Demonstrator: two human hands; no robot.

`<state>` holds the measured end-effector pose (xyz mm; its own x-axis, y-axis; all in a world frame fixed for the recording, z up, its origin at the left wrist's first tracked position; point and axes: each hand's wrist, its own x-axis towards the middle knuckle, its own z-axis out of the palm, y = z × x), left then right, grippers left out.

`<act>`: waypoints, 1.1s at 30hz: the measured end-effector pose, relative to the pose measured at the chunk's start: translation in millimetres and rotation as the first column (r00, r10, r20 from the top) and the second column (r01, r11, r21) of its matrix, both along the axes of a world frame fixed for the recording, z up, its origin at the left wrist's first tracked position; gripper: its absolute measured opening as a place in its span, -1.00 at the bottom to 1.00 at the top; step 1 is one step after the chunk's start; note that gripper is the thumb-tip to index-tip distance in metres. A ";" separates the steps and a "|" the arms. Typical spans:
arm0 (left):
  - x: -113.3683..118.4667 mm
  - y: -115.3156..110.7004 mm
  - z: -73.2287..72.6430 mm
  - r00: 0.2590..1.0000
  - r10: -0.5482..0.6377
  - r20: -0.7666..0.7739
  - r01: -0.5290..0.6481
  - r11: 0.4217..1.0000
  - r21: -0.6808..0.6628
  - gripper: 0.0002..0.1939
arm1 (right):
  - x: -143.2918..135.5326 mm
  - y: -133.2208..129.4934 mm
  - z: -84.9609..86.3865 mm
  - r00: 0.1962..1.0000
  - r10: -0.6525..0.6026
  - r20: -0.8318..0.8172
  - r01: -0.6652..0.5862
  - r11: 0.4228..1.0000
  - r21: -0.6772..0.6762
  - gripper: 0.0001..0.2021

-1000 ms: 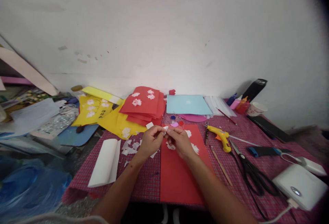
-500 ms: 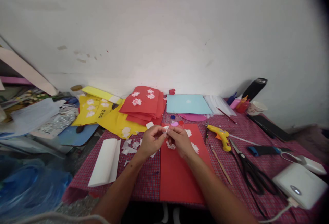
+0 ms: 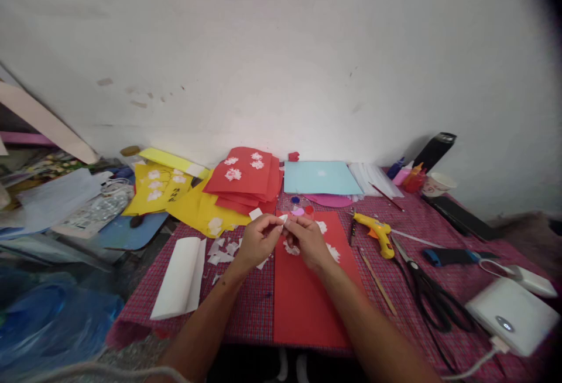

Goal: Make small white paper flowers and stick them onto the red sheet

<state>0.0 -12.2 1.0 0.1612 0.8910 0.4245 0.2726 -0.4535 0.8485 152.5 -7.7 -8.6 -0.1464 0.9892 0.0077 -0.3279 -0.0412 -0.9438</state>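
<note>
A small white paper piece [image 3: 284,218] is pinched between the fingertips of my left hand [image 3: 260,241] and my right hand [image 3: 307,242]. Both hands meet over the upper left part of a red sheet [image 3: 311,307]. White paper flowers [image 3: 333,252] lie on that sheet, some partly hidden by my right hand. Left of my left hand, cut white paper scraps [image 3: 220,252] are scattered on the checked cloth. A folded white paper [image 3: 178,277] rests farther left.
Red cards with flowers [image 3: 250,175], yellow sheets [image 3: 197,204] and a light blue card [image 3: 322,178] lie at the back. On the right are a yellow glue gun [image 3: 375,233], black scissors [image 3: 432,292], a utility knife [image 3: 452,257], a white power bank [image 3: 513,315] and a paper cup [image 3: 439,184].
</note>
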 end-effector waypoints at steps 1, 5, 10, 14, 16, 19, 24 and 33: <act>0.0 0.0 0.1 1.000 -0.002 0.002 0.002 1.000 0.000 -0.87 | 0.0 0.3 -0.6 1.000 0.001 -0.003 -0.001 1.000 0.000 -0.76; 0.4 -0.5 1.0 1.000 -0.003 0.015 0.003 1.000 -0.004 -0.87 | -0.1 0.6 -1.2 1.000 -0.001 -0.011 0.001 1.000 -0.008 -0.78; 1.7 -0.1 1.5 0.999 0.006 0.043 -0.005 1.000 -0.023 -0.88 | 0.5 0.0 -0.1 0.999 0.003 -0.039 -0.003 1.000 -0.003 -0.81; 2.3 1.6 -0.4 0.998 0.025 0.059 -0.024 0.999 -0.030 -0.90 | 1.5 -0.6 0.0 0.999 0.016 -0.034 -0.015 1.000 0.005 -0.86; 2.0 2.2 -1.5 0.998 0.033 0.053 -0.031 0.999 -0.023 -0.91 | 1.7 -0.8 -0.3 0.999 0.018 -0.036 -0.017 1.000 0.011 -0.88; 1.6 2.5 -2.1 0.999 0.033 0.028 -0.033 0.999 0.001 -0.91 | 1.8 -1.1 -0.6 0.999 0.021 -0.034 -0.021 1.000 0.005 -0.90; 1.3 2.9 -1.8 0.999 0.036 -0.002 -0.036 0.999 0.028 -0.91 | 1.9 -1.5 0.1 1.000 0.015 -0.019 -0.015 1.000 0.008 -0.89; 1.3 1.1 1.8 0.997 0.043 -0.069 -0.036 0.995 0.093 -0.88 | 2.3 -1.3 -0.5 0.999 0.029 -0.032 -0.028 0.999 0.019 -0.83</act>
<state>1.3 -11.1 2.7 0.1590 0.8550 0.4937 0.3494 -0.5164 0.7818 154.8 -9.1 -9.0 -0.1738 0.9843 0.0315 -0.3570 -0.0332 -0.9335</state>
